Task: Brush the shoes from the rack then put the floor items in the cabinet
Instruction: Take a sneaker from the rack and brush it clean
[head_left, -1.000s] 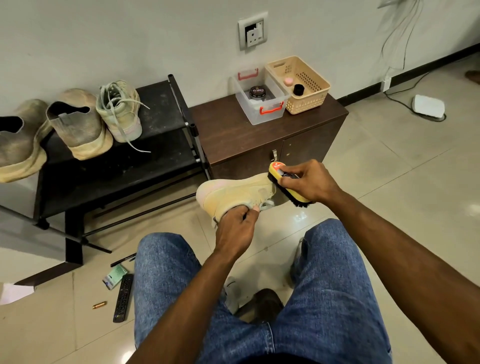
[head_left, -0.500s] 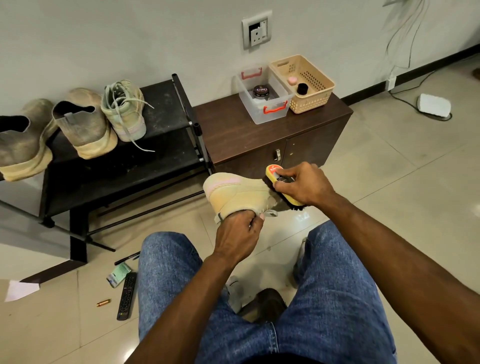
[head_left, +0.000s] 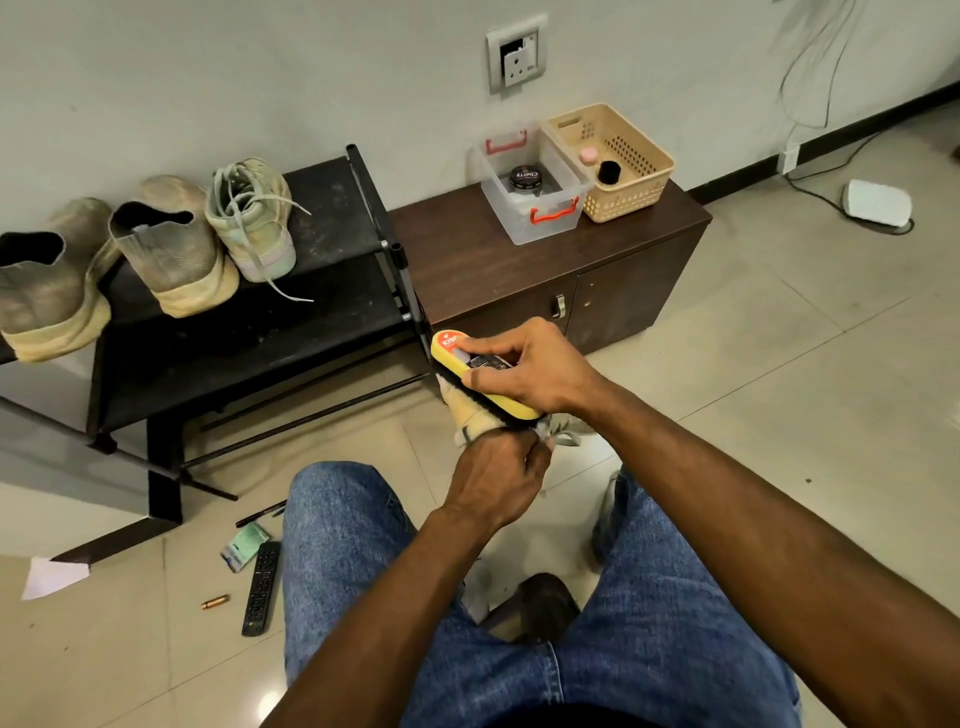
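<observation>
My right hand grips a yellow shoe brush with black bristles and lays it along a pale yellow shoe. My left hand holds that shoe from below, above my knees; the brush and hands hide most of it. Three more dusty shoes stand on the black rack at left. On the floor by my left knee lie a black remote, a green packet, a pen, a small copper-coloured cylinder and a white paper. The brown cabinet stands shut beyond the shoe.
On the cabinet top sit a clear box holding a polish tin and a beige basket with two small items. A white device with a cable lies on the tiles at right. A dark stool shows between my legs.
The brush has swept left from the shoe's right end over its top, now covering most of it. The shoe has turned in my left hand and shows less.
</observation>
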